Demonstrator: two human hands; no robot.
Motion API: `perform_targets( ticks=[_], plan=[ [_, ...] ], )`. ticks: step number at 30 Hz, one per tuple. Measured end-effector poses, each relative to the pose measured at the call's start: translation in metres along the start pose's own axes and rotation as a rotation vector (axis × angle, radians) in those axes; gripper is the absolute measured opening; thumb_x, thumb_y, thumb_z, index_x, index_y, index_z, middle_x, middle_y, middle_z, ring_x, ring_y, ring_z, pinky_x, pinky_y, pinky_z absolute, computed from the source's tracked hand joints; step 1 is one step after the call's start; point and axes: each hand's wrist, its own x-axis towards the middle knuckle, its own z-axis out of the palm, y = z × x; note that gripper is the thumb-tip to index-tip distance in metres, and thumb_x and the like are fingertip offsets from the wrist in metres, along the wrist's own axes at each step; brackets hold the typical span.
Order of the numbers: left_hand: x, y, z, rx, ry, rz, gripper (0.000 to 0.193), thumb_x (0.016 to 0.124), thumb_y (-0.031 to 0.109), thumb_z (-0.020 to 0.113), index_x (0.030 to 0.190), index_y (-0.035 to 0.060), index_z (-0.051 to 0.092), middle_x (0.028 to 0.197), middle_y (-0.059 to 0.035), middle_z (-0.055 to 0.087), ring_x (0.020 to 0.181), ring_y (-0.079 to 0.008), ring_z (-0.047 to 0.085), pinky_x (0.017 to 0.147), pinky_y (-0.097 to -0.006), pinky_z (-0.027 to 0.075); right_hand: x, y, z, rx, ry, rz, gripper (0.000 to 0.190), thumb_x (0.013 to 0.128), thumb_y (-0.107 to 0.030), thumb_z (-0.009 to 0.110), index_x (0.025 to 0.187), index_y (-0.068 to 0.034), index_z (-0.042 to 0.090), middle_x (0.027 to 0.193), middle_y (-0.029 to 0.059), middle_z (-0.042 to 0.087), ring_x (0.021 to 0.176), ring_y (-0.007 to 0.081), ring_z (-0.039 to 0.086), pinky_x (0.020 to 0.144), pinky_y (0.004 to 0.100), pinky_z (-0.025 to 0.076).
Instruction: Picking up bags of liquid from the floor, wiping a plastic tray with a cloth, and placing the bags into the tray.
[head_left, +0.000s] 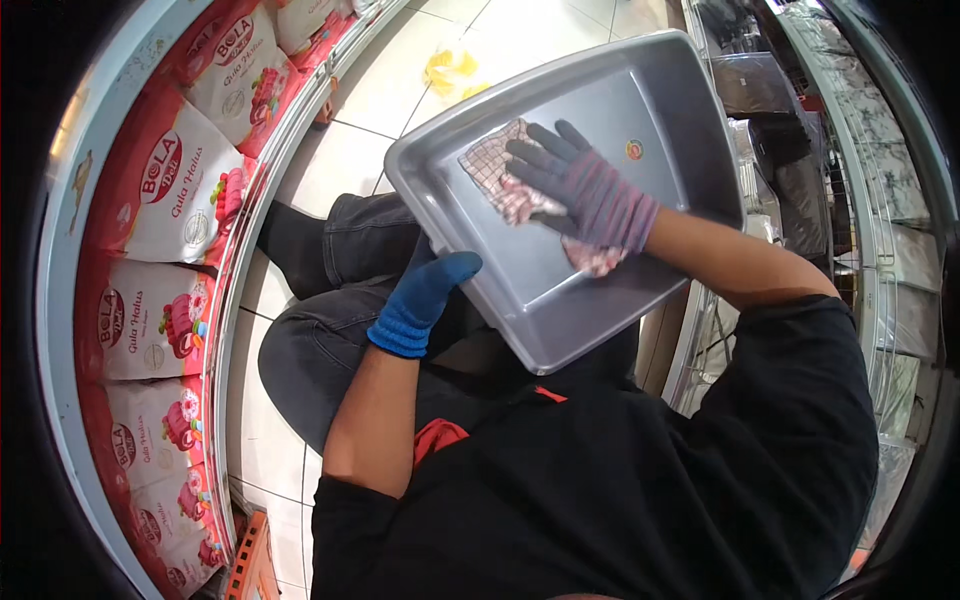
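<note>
A grey rectangular plastic basin is tilted over my lap, its inside facing me. My left hand, in a blue knit glove, grips the basin's left rim; the thumb lies over the edge and the fingers are hidden underneath. Inside the basin, my right hand wears a grey glove with pinkish stripes. Its palm and fingers press a checked cloth against the flat bottom. The cloth is partly bunched under the palm, and a fold shows below the wrist. A small round sticker is on the basin's bottom.
Bags of sugar fill a wire-fronted shelf on the left. On the right, a shelf holds plastic-wrapped goods. A yellow item lies on the tiled floor beyond the basin. An orange perforated object stands at lower left.
</note>
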Motion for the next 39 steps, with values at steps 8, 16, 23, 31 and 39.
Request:
perform_targets(
  ticks=[8, 16, 23, 31, 39],
  plan=[
    [-0.007, 0.022, 0.004, 0.056, 0.058, -0.101, 0.082, 0.085, 0.013, 0.071, 0.163, 0.0025, 0.048, 0.144, -0.0188, 0.065, 0.123, -0.0299, 0.064, 0.108, -0.0399, 0.053, 0.01, 0.049, 0.016, 0.153, -0.153, -0.152, 0.071, 0.092, -0.032, 0.076, 0.158, -0.013, 0.057, 0.17, 0.0114, 0.05, 0.149, 0.0389, 0.055, 0.131, 0.0562, 0.036],
    [0.001, 0.008, 0.003, -0.006, 0.068, -0.002, 0.08, 0.086, 0.018, 0.069, 0.161, 0.0011, 0.049, 0.139, -0.0203, 0.066, 0.119, -0.0314, 0.065, 0.107, -0.0416, 0.053, -0.018, 0.017, -0.058, -0.405, -0.372, 0.753, 0.097, 0.084, -0.017, 0.08, 0.167, -0.001, 0.034, 0.149, 0.0318, 0.061, 0.116, 0.0462, 0.073, 0.098, 0.0516, 0.063],
    [-0.002, 0.01, 0.003, 0.02, 0.076, -0.043, 0.079, 0.087, 0.02, 0.068, 0.161, 0.0, 0.049, 0.137, -0.0205, 0.067, 0.117, -0.0314, 0.065, 0.107, -0.0421, 0.053, -0.06, -0.04, -0.042, -0.428, -0.56, 0.491, 0.057, 0.095, -0.035, 0.077, 0.14, -0.002, 0.067, 0.131, 0.0199, 0.076, 0.12, 0.0381, 0.073, 0.103, 0.0393, 0.059],
    [-0.01, 0.01, -0.001, 0.055, 0.075, -0.053, 0.077, 0.088, 0.019, 0.068, 0.16, 0.0003, 0.05, 0.137, -0.0201, 0.067, 0.118, -0.0302, 0.064, 0.108, -0.0408, 0.052, -0.001, -0.063, -0.053, 0.037, -0.665, 0.506, 0.059, 0.097, -0.039, 0.075, 0.147, -0.01, 0.063, 0.117, 0.0151, 0.08, 0.102, 0.0352, 0.075, 0.094, 0.0374, 0.058],
    [-0.01, 0.012, 0.005, 0.043, 0.088, -0.063, 0.078, 0.087, 0.018, 0.069, 0.161, 0.0023, 0.051, 0.139, -0.0191, 0.067, 0.122, -0.0287, 0.063, 0.109, -0.0392, 0.051, -0.01, -0.029, -0.026, -0.007, -0.661, 0.108, 0.067, 0.095, -0.033, 0.072, 0.159, -0.022, 0.054, 0.104, 0.0158, 0.076, 0.08, 0.0356, 0.074, 0.076, 0.0427, 0.058]
  ],
)
